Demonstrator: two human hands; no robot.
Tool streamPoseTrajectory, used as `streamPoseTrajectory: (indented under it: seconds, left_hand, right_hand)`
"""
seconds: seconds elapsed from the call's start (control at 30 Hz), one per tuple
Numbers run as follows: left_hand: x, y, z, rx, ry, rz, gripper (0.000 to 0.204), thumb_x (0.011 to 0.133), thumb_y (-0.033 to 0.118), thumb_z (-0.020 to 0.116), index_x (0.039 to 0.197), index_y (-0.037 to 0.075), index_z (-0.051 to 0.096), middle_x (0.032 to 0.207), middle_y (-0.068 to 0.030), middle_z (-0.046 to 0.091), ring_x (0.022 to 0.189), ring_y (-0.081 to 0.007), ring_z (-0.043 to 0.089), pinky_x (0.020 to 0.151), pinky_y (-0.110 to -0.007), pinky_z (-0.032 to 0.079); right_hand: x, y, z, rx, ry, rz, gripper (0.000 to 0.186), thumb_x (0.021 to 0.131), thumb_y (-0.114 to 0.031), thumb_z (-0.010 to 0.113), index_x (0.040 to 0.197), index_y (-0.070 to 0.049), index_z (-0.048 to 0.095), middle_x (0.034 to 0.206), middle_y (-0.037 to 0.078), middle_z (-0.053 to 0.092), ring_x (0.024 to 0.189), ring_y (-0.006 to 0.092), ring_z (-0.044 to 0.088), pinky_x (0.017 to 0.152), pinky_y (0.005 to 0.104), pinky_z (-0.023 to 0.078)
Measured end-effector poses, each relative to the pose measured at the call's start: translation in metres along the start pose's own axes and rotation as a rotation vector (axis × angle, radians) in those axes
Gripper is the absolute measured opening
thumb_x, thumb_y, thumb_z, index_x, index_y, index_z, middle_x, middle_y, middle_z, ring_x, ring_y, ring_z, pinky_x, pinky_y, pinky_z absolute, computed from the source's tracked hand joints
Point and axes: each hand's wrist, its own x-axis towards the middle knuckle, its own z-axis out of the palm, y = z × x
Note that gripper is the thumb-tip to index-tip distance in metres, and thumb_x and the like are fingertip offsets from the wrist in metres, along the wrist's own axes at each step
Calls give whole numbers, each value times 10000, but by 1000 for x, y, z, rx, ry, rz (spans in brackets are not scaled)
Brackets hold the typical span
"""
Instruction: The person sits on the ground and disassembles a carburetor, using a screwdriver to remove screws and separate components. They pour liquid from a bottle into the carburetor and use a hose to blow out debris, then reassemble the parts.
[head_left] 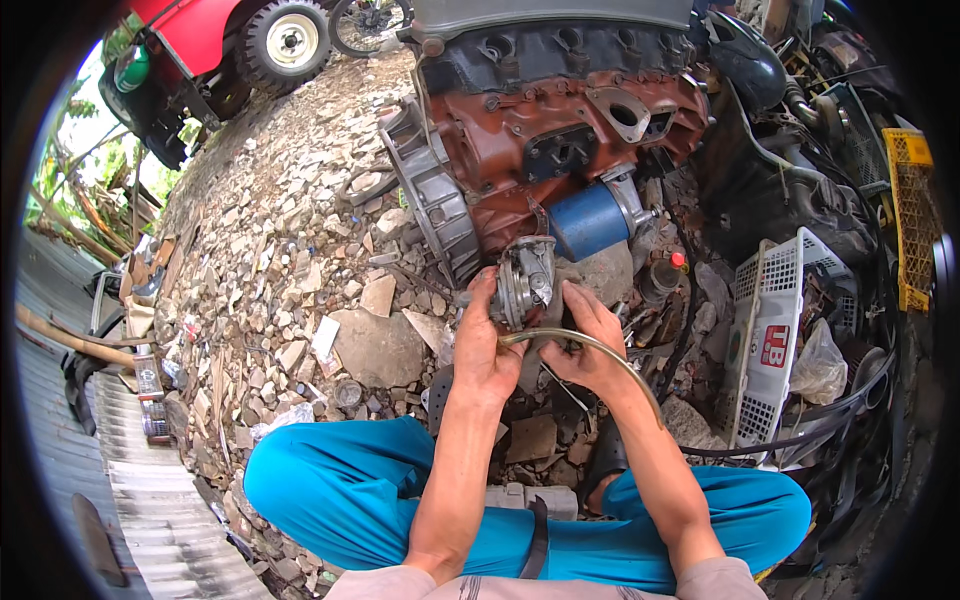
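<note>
The left hand (485,350) grips a round metal part (528,280) in front of the blue cylinder (590,222), its fingers mostly hidden. A curved hose (627,371) crosses the right hand (588,350), half curled, its grip impossible to tell. The red engine's (480,135) top is cut off.

A red vehicle (205,35) with a chunky tyre (258,45) and pale rim (291,40) stands near a spoked wheel (372,28) at the far side of a yard of broken stone (255,215). At left, a wooden pole (75,342) and two labelled cans (154,420) sit by corrugated sheeting (165,510) (weathered and grey). At right, a crumpled clear bag (820,368) appears near a white plastic crate (747,385), a yellow crate (908,148) beyond.
</note>
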Motion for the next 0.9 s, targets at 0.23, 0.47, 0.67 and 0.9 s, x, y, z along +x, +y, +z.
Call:
streamPoseTrajectory:
  seconds: [0.23,0.47,0.67,0.9]
  left_hand:
    - [2,-3,-8,-89,-58,-19,267,1028,276,486,1198,103,598,1085,-24,692,945,-168,684,828,-341,584]
    - [-1,15,-1,-70,20,-21,195,1001,304,557,1114,161,626,1033,4,697,909,-150,677,797,-328,561]
    - [0,18,-9,-23,-51,-57,203,986,320,568,1113,172,624,1036,10,692,917,-154,670,795,-346,547]
    - [-6,14,-3,-40,-63,-4,235,978,311,544,1127,147,621,1029,-1,689,930,-168,670,806,-364,550]
  right_hand:
    - [2,-12,2,56,13,33,660,680,-89,745,1285,77,541,1176,282,615,1000,438,661,844,438,561]
    - [7,-8,-5,449,-90,175,667,704,28,716,1347,35,537,1337,190,546,1125,282,614,819,345,554]
    - [4,0,-4,668,-178,419,703,726,71,727,1385,-12,495,1267,117,599,1074,194,627,808,312,544]
    - [11,-9,-12,427,-159,310,757,681,10,821,1357,-24,481,1103,109,651,966,205,665,753,309,538]
